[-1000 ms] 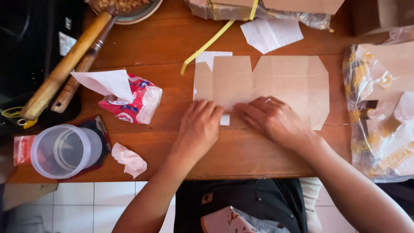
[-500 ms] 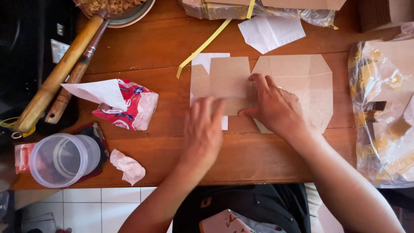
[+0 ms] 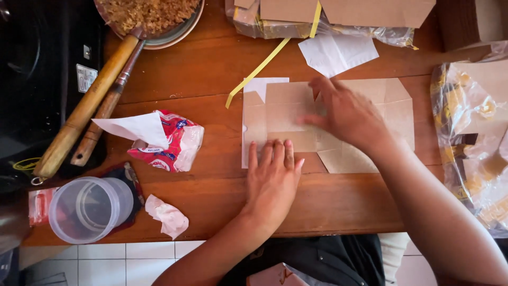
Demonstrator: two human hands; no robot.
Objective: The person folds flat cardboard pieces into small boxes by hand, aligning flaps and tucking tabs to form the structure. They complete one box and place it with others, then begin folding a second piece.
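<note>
A flat brown cardboard box blank (image 3: 394, 114) with a white underside lies on the wooden table (image 3: 211, 74). My left hand (image 3: 272, 182) presses flat on its near left edge, fingers together. My right hand (image 3: 349, 116) rests on the blank's middle, fingers spread and pressing down a folded panel. Neither hand grips anything.
A red and white tissue packet (image 3: 169, 143) and a crumpled tissue (image 3: 166, 214) lie left. A clear plastic cup (image 3: 87, 209) sits at the near left corner. Two wooden handles (image 3: 84, 114) lead to a pan of brown food (image 3: 153, 13). Plastic-wrapped cardboard stacks (image 3: 471, 137) sit right and far.
My right hand slid away from me across the blank, folding a panel over. My left hand stayed pressing the near left edge.
</note>
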